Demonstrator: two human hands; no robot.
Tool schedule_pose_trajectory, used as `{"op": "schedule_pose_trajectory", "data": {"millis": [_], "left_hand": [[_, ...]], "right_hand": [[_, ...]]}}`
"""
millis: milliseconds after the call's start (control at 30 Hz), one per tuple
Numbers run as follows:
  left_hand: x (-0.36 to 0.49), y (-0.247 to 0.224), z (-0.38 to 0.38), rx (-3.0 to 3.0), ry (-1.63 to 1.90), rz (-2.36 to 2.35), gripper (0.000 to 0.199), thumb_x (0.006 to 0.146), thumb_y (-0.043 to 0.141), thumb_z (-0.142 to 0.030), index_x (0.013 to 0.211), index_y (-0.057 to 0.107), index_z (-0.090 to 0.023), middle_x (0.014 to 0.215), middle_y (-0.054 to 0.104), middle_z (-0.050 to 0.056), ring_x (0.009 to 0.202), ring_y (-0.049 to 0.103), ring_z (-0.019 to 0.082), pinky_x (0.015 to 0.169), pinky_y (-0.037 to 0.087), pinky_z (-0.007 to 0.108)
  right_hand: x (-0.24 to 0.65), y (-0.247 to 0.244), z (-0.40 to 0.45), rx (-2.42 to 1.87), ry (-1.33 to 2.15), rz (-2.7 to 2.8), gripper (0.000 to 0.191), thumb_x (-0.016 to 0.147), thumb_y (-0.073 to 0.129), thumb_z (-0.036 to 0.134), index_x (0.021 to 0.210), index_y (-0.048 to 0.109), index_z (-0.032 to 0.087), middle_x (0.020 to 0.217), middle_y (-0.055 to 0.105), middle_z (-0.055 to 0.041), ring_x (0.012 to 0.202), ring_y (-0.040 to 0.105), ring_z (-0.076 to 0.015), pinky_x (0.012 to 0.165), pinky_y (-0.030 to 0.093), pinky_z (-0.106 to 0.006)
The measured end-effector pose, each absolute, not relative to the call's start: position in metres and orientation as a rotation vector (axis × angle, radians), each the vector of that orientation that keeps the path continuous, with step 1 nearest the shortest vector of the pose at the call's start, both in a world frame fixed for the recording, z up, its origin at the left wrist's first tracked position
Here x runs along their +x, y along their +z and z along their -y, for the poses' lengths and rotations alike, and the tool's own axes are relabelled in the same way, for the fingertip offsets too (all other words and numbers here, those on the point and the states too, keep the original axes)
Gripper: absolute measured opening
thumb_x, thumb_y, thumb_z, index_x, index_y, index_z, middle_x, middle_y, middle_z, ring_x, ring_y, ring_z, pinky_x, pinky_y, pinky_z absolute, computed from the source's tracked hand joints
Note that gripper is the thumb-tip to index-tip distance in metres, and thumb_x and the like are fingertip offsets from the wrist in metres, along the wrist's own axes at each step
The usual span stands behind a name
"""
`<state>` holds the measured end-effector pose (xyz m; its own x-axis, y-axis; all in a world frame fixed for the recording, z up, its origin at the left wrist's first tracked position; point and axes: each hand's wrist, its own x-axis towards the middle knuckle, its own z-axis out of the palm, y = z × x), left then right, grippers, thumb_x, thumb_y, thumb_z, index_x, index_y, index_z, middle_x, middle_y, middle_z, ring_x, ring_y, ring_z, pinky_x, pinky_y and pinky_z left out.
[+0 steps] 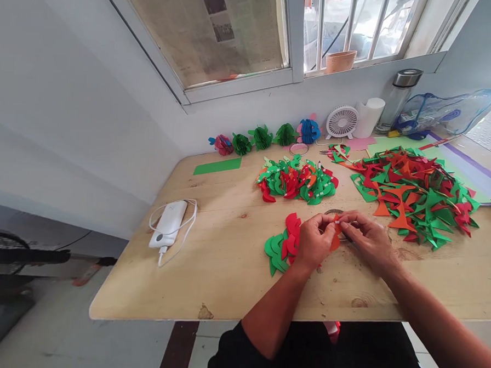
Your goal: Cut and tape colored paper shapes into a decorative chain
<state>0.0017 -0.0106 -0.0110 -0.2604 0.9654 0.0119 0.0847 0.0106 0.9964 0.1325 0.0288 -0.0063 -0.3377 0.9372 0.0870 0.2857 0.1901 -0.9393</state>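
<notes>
My left hand (315, 241) is closed in a pinch on an orange paper cutout (335, 242), just above the table. My right hand (368, 240) pinches the same cutout at its upper edge, where a small white patch shows between the fingertips. Behind the fingers lies a dark ring-shaped thing (333, 211), mostly hidden; I cannot tell its kind. Beside my left hand are red paper cutouts (291, 230) and green paper cutouts (275, 250), partly covered by the hand. Farther back sits a pile of red, green and orange cutouts (297, 180), several with small white patches.
Paper scraps (421, 193) are heaped on the right. Along the wall stand folded paper figures (261, 136), a small fan (342, 122), a white cylinder (370, 115) and a glass bottle (392, 104). A power bank (168, 224) with its cable and a green paper strip (217, 166) lie left.
</notes>
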Motion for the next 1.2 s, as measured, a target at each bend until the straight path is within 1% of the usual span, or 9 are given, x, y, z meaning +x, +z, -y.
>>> {"op": "schedule_pose_trajectory", "data": {"millis": [133, 333, 433, 567, 733, 900, 1033, 1200], "left_hand": [[0.0018, -0.0110, 0.0117, 1.176, 1.348, -1.488, 0.016, 0.077, 0.054, -0.025, 0.080, 0.066, -0.015, 0.076, 0.068, 0.005, 0.065, 0.060, 0.014, 0.060, 0.047, 0.024], [0.0013, -0.0146, 0.0117, 1.220, 1.330, -1.490, 0.017, 0.079, 0.053, -0.025, 0.083, 0.065, -0.015, 0.077, 0.069, 0.005, 0.066, 0.061, 0.013, 0.062, 0.047, 0.023], [0.0011, -0.0147, 0.0120, 1.235, 1.320, -1.496, 0.016, 0.079, 0.053, -0.025, 0.083, 0.065, -0.015, 0.077, 0.068, 0.005, 0.067, 0.060, 0.013, 0.062, 0.047, 0.023], [0.0008, -0.0132, 0.0124, 1.257, 1.299, -1.502, 0.016, 0.079, 0.054, -0.026, 0.082, 0.066, -0.015, 0.074, 0.067, 0.004, 0.063, 0.058, 0.013, 0.058, 0.045, 0.023], [0.0013, -0.0134, 0.0116, 1.239, 1.322, -1.520, 0.017, 0.079, 0.054, -0.027, 0.078, 0.066, -0.015, 0.074, 0.067, 0.004, 0.063, 0.058, 0.013, 0.059, 0.045, 0.023], [0.0023, -0.0141, 0.0115, 1.226, 1.319, -1.537, 0.018, 0.078, 0.054, -0.029, 0.075, 0.066, -0.016, 0.068, 0.065, 0.003, 0.059, 0.056, 0.012, 0.057, 0.043, 0.022], [0.0031, -0.0129, 0.0117, 1.229, 1.315, -1.555, 0.018, 0.077, 0.054, -0.029, 0.072, 0.065, -0.015, 0.065, 0.063, 0.002, 0.057, 0.053, 0.011, 0.055, 0.041, 0.022], [0.0035, -0.0121, 0.0116, 1.231, 1.308, -1.555, 0.018, 0.076, 0.055, -0.029, 0.071, 0.064, -0.015, 0.064, 0.062, 0.002, 0.057, 0.052, 0.010, 0.054, 0.041, 0.021]], "right_hand": [[0.1321, -0.0070, -0.0295, -1.165, 1.087, 1.788, 0.020, 0.080, 0.054, 0.038, 0.080, 0.064, 0.020, 0.084, 0.066, -0.0048, 0.069, 0.058, -0.0159, 0.060, 0.044, -0.028], [0.1306, -0.0061, -0.0298, -1.146, 0.957, 1.835, 0.016, 0.080, 0.053, 0.032, 0.076, 0.063, 0.021, 0.082, 0.067, -0.0044, 0.074, 0.059, -0.0168, 0.063, 0.045, -0.028], [0.1307, -0.0062, -0.0296, -1.144, 0.913, 1.858, 0.015, 0.080, 0.052, 0.031, 0.076, 0.062, 0.021, 0.081, 0.067, -0.0040, 0.072, 0.058, -0.0159, 0.063, 0.045, -0.028], [0.1308, -0.0054, -0.0290, -1.149, 0.875, 1.885, 0.015, 0.081, 0.052, 0.031, 0.075, 0.062, 0.021, 0.079, 0.067, -0.0037, 0.068, 0.057, -0.0156, 0.062, 0.045, -0.028], [0.1316, -0.0068, -0.0285, -1.117, 0.806, 1.951, 0.016, 0.083, 0.050, 0.032, 0.078, 0.061, 0.022, 0.083, 0.067, -0.0056, 0.075, 0.058, -0.0190, 0.066, 0.046, -0.031], [0.1323, -0.0092, -0.0279, -1.081, 0.647, 2.009, 0.015, 0.084, 0.049, 0.030, 0.079, 0.061, 0.022, 0.082, 0.067, -0.0066, 0.080, 0.060, -0.0217, 0.073, 0.046, -0.035], [0.1319, -0.0090, -0.0272, -1.097, 0.577, 2.025, 0.015, 0.085, 0.049, 0.029, 0.077, 0.061, 0.022, 0.080, 0.067, -0.0065, 0.079, 0.059, -0.0221, 0.073, 0.045, -0.035], [0.1321, -0.0119, -0.0275, -1.138, 0.609, 2.010, 0.017, 0.084, 0.049, 0.031, 0.077, 0.061, 0.022, 0.081, 0.067, -0.0062, 0.078, 0.059, -0.0213, 0.072, 0.045, -0.034]]}}
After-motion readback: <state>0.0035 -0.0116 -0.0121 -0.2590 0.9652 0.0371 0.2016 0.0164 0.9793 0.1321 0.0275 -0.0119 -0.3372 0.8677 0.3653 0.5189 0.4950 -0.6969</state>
